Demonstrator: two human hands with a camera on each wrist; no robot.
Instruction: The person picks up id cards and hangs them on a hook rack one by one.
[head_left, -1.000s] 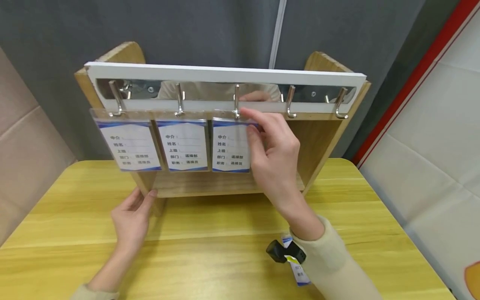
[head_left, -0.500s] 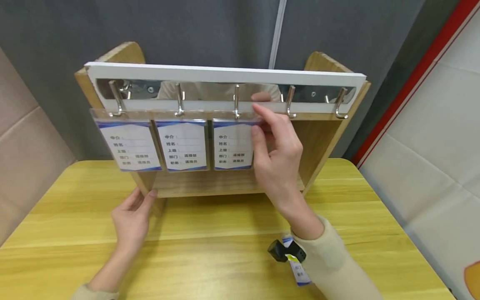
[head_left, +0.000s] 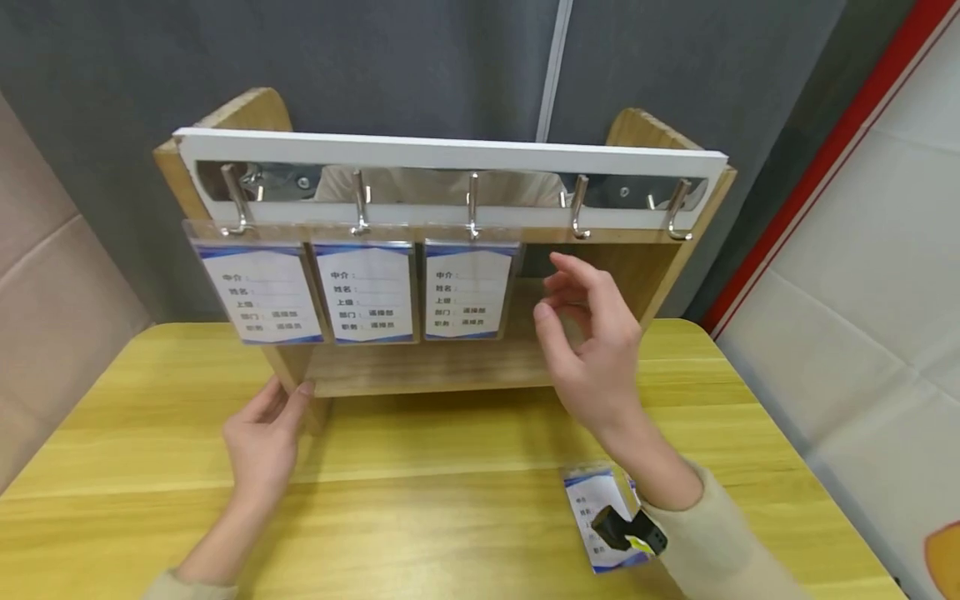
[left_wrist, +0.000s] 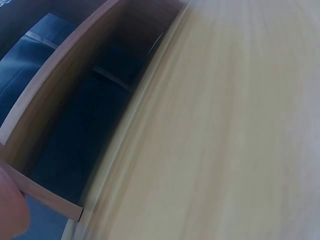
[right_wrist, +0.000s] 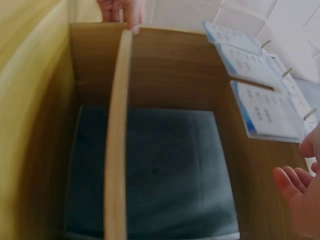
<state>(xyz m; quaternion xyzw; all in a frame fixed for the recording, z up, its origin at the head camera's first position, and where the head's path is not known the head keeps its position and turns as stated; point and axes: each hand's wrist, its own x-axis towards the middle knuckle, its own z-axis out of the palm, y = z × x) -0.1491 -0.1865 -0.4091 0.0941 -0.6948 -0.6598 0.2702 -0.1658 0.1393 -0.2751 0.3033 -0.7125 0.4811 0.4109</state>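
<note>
Three clear-sleeved name badges (head_left: 467,292) hang side by side from the left, second and middle hooks of a white hook rail (head_left: 450,148) on a wooden shelf (head_left: 420,371). Just right of the third badge my right hand (head_left: 596,354) is in the air, fingers loosely bent and holding nothing. My left hand (head_left: 262,442) grips the shelf's lower left side, its thumb on the front edge; the right wrist view shows these left-hand fingers (right_wrist: 131,15) at the far panel. On the table lies another badge (head_left: 588,508), partly covered by the right wrist's camera.
Two bare metal hooks (head_left: 580,208) are at the rail's right end. The shelf stands on a yellow wooden table (head_left: 420,500). Behind it rises a dark grey partition (head_left: 420,67); a white panel (head_left: 862,275) with a red strip stands at the right.
My right hand has let go of the third badge and moved right and down, away from it. The badge hangs from the middle hook. My left hand stays in place.
</note>
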